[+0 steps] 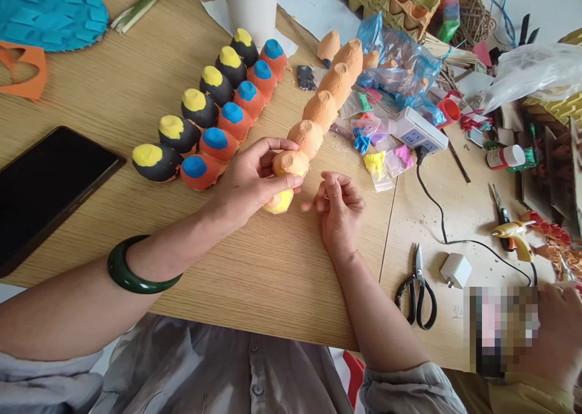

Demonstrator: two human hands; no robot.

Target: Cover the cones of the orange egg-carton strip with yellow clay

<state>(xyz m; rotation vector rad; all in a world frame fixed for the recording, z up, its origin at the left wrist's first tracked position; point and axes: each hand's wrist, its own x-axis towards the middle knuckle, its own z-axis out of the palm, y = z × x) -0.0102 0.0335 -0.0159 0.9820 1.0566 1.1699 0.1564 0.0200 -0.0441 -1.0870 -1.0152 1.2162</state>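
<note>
My left hand point(257, 180) is wrapped round the near part of a row of joined orange cups point(319, 109), close to its end cup, which is partly covered in yellow point(279, 202). Just right of that end, my right hand point(340, 207) is held with curled fingers and thumb pressed together; whatever it may hold is too small to make out. To the left lie a row of black cups with yellow tops point(199, 106) and, against it, a row of orange-red cups with blue tops point(234, 121).
A phone point(52, 190) lies left, a white cup point(251, 11) behind. Rightward are a power strip point(419, 133), yellow clay bag point(375, 165), scissors point(417, 293), white plug point(456, 270) and glue gun point(516, 235). Another person's hand point(557, 329) is at the lower right.
</note>
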